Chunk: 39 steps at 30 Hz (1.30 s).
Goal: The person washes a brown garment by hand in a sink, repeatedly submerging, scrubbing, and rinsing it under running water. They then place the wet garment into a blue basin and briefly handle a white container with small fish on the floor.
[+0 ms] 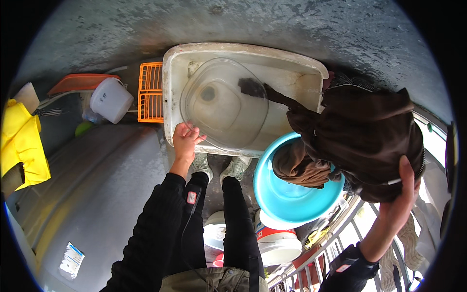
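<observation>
My left hand (186, 142) pinches the near left rim of a clear plastic basin (233, 127), which sits in or just over the worn white sink (299, 58); the sink's drain shows through it. On the right, my right hand (405, 188) grips a dark brown zippered garment (361, 135) and holds it raised. One sleeve of the garment trails left, its end at the clear basin. Below it a turquoise basin (299, 204) contains a bunched brown cloth (299, 164), partly covered by the garment.
Left of the sink are an orange wire rack (150, 91), a white plastic bucket (111, 99) and a yellow cloth (22, 142). A large grey surface (102, 189) fills the lower left. White tubs (279, 250) stand near my legs. Metal railings (355, 230) run along the right.
</observation>
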{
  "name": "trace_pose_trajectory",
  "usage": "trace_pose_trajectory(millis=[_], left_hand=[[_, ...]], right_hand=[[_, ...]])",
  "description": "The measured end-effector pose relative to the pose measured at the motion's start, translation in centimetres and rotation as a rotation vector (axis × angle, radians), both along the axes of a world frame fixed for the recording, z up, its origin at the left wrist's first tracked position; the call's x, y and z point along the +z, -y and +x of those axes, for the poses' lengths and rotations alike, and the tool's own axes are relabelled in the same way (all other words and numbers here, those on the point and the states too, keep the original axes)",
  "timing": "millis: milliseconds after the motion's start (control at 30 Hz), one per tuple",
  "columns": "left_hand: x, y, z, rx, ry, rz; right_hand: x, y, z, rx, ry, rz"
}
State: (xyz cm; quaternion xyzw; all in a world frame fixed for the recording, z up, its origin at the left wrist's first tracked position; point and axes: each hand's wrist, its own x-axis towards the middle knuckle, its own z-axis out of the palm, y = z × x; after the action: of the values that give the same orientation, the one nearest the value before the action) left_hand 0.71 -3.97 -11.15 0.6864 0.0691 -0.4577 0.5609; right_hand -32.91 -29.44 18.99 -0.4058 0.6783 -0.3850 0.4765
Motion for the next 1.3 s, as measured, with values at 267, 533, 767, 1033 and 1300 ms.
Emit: trace_pose_trajectory(millis=[267,533,767,1033,1300], left_hand=[[-4.8,-3.9,-0.3,0.139,-0.219,0.225],[-3.0,-4.4,-0.9,0.049,-0.503,0.196],[-1.5,-4.2,1.1,0.083,-0.453,0.249],[5.7,-10.9,5.4,-0.154,-0.141,0.371],[15.0,-15.1,9.5,-0.571,0.209,0.449]], right_hand=[[3.1,-0.1,-0.1,-0.113,0.013,0.013],[-1.4,-2.1,7.8,0.057,0.218,0.033],[-12.8,-8.6,16.7,0.000,0.171,0.304],[-14.1,-15.2,14.3,0.355,0.004,0.364],[-6.1,-19.0,3.4,0.226,-0.050,0.301]])
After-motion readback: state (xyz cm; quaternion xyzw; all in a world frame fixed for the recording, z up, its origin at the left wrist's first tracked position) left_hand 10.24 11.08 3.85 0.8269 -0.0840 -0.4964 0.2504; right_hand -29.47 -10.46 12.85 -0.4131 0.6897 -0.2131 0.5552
